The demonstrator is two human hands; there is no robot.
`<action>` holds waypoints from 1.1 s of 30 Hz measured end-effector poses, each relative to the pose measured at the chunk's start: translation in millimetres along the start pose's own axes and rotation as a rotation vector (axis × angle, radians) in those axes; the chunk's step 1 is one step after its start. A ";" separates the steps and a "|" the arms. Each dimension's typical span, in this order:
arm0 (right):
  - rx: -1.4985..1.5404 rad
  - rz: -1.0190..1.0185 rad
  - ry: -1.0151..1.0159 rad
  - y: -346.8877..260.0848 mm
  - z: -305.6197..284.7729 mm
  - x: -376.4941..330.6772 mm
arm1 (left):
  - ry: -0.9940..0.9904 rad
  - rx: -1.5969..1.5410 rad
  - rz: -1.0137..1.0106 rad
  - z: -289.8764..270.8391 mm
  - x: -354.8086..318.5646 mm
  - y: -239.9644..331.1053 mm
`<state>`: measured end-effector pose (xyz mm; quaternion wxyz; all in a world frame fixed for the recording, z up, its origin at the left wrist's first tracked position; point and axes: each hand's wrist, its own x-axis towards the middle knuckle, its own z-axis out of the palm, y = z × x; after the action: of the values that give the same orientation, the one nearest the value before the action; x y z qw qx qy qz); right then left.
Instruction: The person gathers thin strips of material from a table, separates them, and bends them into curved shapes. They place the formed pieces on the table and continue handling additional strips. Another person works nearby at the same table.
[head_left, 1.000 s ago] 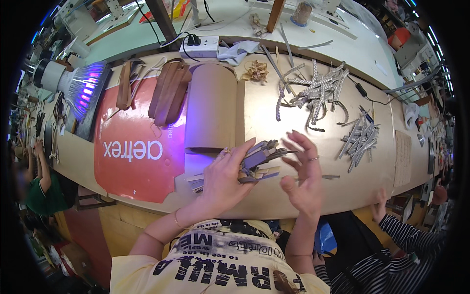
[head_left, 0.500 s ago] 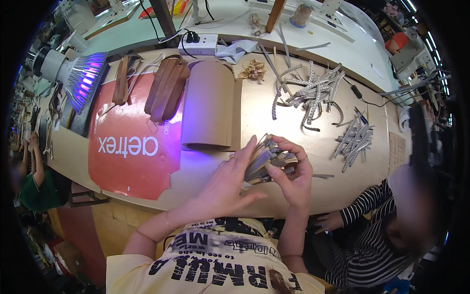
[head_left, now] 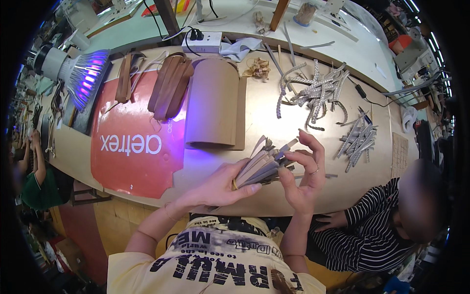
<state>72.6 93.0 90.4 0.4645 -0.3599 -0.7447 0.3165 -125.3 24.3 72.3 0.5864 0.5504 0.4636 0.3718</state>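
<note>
My left hand point(head_left: 220, 185) is closed around a bundle of thin strips point(head_left: 264, 165) in grey, beige and tan. A yellowish band circles the bundle near my left fingers. The strips' loose ends fan out to the right. Beside those ends is my right hand point(head_left: 306, 183), its fingers raised and apart; whether a fingertip brushes the strips I cannot tell. Farther off on the worktable point(head_left: 293, 193) lie a heap of braided silver-grey cords point(head_left: 318, 90) and a smaller pile of short grey strips point(head_left: 357, 141).
A curved brown board point(head_left: 213, 105) stands beyond my hands, with brown strap bundles point(head_left: 169, 87) and a red sheet point(head_left: 137, 147) to its left. A lamp with purple lights point(head_left: 88, 78) is at far left. Close on the right sits a person in a striped top point(head_left: 360, 237).
My right hand has moved off the bundle to the right and its fingers have spread. My left hand has shifted left and down, holding the bundle near its banded end.
</note>
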 end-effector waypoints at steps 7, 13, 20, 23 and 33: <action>-0.103 0.023 0.057 -11.5 0.1 -1.1 | 0.101 0.058 0.063 1.7 0.6 -2.7; -0.200 -0.068 -0.040 -16.1 -3.7 1.8 | 0.168 0.165 0.042 3.0 0.4 0.0; -0.131 -0.030 -0.030 -15.9 -3.3 -0.4 | 0.182 0.203 -0.049 4.9 -0.6 6.6; -0.085 -0.046 -0.052 -16.1 -7.6 -2.0 | 0.219 0.256 -0.075 5.1 0.5 6.2; -0.020 -0.006 -0.019 -12.9 -0.1 -7.4 | 0.191 0.140 -0.079 11.2 5.3 8.1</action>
<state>71.9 80.0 97.4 0.4548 -0.3591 -0.7533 0.3110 -112.6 26.9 79.2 0.5141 0.5334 0.5633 0.3659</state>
